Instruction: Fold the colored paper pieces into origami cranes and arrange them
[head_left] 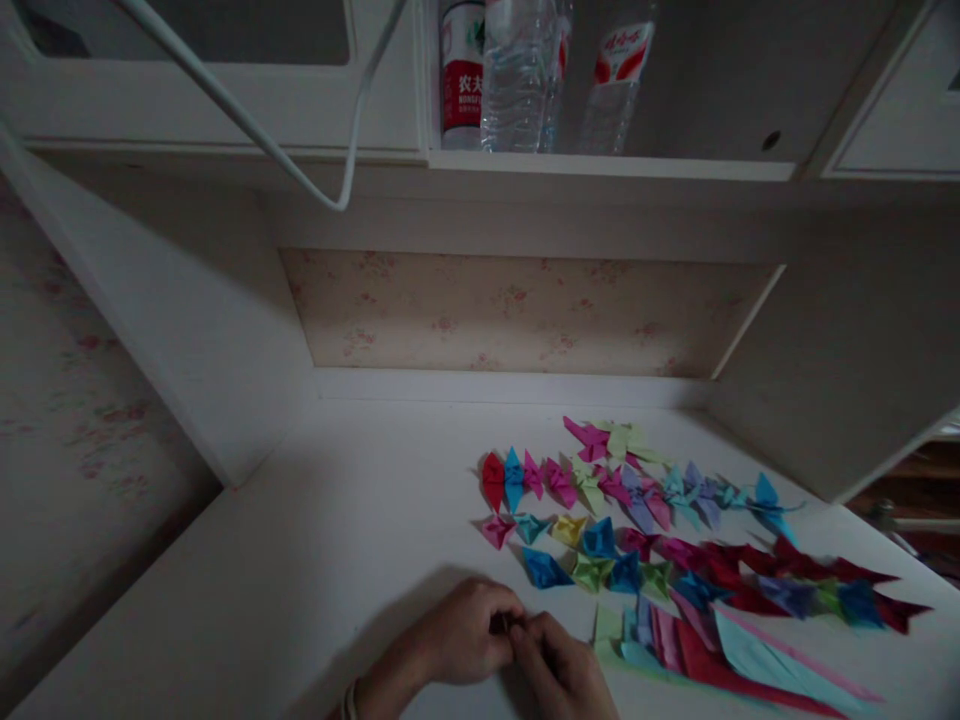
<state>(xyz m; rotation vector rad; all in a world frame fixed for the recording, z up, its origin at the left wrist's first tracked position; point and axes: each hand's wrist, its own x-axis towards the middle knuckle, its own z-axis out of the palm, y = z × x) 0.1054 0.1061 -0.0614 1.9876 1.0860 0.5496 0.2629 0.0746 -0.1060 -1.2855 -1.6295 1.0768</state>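
Near the table's front edge, my left hand (469, 632) and my right hand (561, 662) meet, fingertips pinched together. Whatever lies between the fingers is hidden or too small to name. A blue folded paper piece (545, 568) lies just beyond the hands. To the right of my right hand is a fanned stack of coloured paper sheets (675, 645) in green, pink, red and light blue. Past it, several rows of folded paper figures stretch to the right, among them a red one (493, 480) and a yellow one (569, 529).
The white tabletop (300, 560) runs back to a flowered wall panel (517, 310). Overhead, a shelf (615, 168) holds plastic bottles (517, 80) and a red-and-white can (462, 85). A white cable or lamp arm (247, 130) hangs at the upper left.
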